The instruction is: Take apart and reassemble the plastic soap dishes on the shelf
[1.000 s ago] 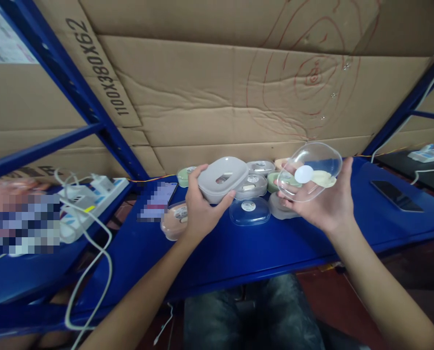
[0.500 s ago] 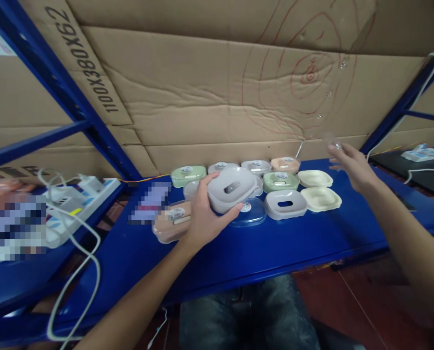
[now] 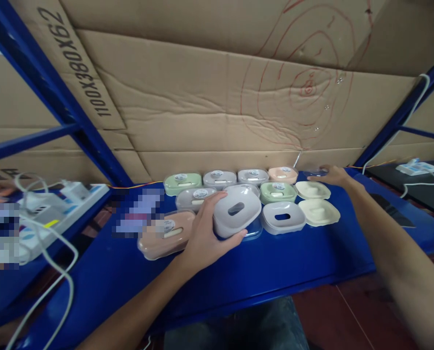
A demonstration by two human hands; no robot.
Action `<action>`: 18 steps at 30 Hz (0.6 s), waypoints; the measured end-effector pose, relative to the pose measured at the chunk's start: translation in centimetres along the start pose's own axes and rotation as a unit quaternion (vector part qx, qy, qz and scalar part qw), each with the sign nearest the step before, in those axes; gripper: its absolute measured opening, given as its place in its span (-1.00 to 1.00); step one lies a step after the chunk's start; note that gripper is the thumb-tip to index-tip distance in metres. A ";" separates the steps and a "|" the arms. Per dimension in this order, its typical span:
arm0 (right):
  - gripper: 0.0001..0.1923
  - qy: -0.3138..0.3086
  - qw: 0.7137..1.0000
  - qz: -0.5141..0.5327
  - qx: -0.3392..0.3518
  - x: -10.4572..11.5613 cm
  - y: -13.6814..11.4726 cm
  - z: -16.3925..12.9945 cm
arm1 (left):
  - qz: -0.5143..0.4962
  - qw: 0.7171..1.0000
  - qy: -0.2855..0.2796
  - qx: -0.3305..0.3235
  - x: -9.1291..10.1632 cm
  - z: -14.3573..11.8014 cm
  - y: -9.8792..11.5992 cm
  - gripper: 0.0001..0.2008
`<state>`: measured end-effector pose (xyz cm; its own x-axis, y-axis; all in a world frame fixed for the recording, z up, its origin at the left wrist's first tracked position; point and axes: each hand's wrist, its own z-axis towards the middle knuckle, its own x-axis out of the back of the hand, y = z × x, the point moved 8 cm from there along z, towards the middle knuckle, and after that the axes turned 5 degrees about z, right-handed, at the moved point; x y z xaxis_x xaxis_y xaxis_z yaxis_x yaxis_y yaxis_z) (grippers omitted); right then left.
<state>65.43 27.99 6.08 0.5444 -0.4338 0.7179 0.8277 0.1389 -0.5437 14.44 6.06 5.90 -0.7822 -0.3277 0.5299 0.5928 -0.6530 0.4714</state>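
Observation:
My left hand (image 3: 205, 236) grips a grey soap dish (image 3: 248, 206) with an oval slot, tilted above the table. Partly hidden below it lies a clear lid (image 3: 253, 229). At the back right, my right hand (image 3: 335, 175) has its fingers closed on the edge of another clear plastic lid (image 3: 313, 172), low by the cardboard. In front of that hand are two cream trays (image 3: 319, 214). A second grey soap dish (image 3: 284, 217) rests beside them, its slot facing up.
Lidded soap boxes in green (image 3: 182, 183), grey (image 3: 219, 179) and peach (image 3: 167, 236) stand on the blue table (image 3: 275, 267). A cardboard wall (image 3: 180, 97) rises behind. At left lie a blurred-out item (image 3: 140, 211) and a power strip (image 3: 81, 209) with white cables.
My right hand has come down and slightly left with the clear lid, to the table's back edge. My left hand still holds the grey soap dish, now tilted more. The view has shifted slightly.

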 end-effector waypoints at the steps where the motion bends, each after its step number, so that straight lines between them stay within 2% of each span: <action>1: -0.39 -0.013 1.000 -0.011 -0.017 -0.4 0.5 0.1 | 0.002 1.000 -0.001 -0.003 0.0 0.0 0.1 -0.16; 4: -0.39 -0.040 0.997 -0.035 -0.050 -1.7 1.3 0.2 | 0.008 1.000 0.000 -0.008 0.1 -0.1 0.3 -0.15; 8: -0.46 -0.040 0.998 -0.035 -0.044 -2.9 1.0 0.0 | 0.006 1.000 -0.005 -0.015 0.1 -0.2 0.6 -0.15; 14: -0.62 -0.002 0.999 -0.028 -0.017 -3.1 0.2 -0.7 | 0.005 1.000 -0.006 -0.017 0.1 -0.2 0.4 -0.14; 18: -0.68 -0.004 0.999 -0.035 -0.023 -3.4 0.2 -0.8 | 0.008 1.000 -0.005 -0.013 0.1 -0.2 0.2 -0.17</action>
<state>63.64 28.76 3.18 0.4859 -0.4337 0.7588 0.8572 0.0673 -0.5105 14.45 5.76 5.98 -0.7703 -0.3325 0.5442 0.6007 -0.6647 0.4442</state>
